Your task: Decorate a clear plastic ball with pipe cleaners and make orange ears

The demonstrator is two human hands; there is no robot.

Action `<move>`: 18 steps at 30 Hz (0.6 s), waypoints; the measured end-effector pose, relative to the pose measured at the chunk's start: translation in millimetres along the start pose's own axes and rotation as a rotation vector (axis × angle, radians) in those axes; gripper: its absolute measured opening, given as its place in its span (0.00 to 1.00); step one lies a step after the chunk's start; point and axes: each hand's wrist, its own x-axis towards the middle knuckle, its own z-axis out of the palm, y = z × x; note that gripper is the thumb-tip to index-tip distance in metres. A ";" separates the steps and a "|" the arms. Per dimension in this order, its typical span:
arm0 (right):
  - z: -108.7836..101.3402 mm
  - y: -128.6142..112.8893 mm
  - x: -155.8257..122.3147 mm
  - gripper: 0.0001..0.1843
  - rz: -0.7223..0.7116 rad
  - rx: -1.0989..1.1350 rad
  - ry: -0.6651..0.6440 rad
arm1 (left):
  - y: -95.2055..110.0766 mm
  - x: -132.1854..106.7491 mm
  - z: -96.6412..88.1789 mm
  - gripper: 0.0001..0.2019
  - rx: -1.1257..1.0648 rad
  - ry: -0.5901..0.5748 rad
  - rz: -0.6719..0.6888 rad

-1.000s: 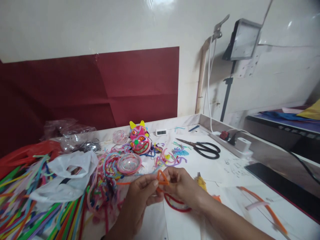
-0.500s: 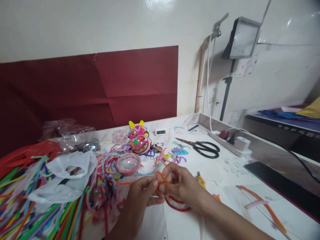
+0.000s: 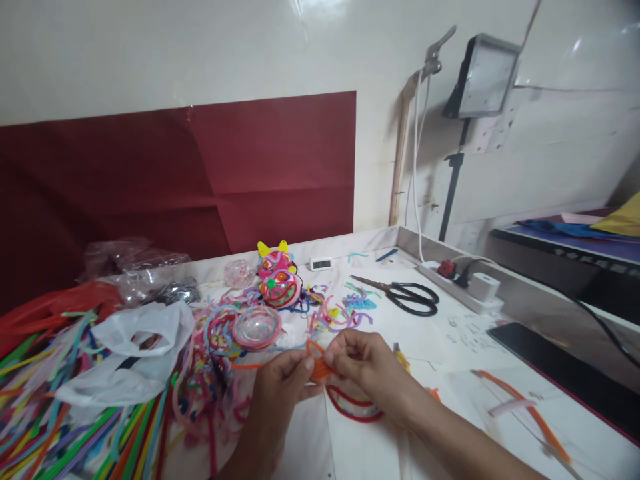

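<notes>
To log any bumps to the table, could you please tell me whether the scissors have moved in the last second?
No. The scissors lie just where they were, handles toward the power strip, which has not shifted either.

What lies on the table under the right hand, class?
A curved red fuzzy pipe cleaner lies on the white table below the right hand, its upper part hidden. That hand and the left hand pinch a bent orange pipe cleaner.

Soft, even light; glare streaks the glossy wall (image 3: pixel 320 10) at the top. Edges bow with wide-angle distortion, and the counter (image 3: pixel 500 413) at lower right is blurred.
</notes>
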 end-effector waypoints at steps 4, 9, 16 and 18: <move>1.6 -0.1 2.0 0.18 -0.007 -0.012 0.051 | -1.7 1.2 3.1 0.14 -0.013 0.084 0.028; 3.8 -1.1 4.0 0.18 -0.006 0.066 0.108 | -3.6 2.2 5.8 0.13 -0.014 0.119 0.094; 7.8 -9.7 2.9 0.17 0.071 0.187 0.157 | -4.4 0.0 7.4 0.12 0.022 0.180 0.137; 9.2 -11.9 2.5 0.17 0.084 0.194 0.171 | -4.9 -0.1 7.8 0.11 0.018 0.195 0.156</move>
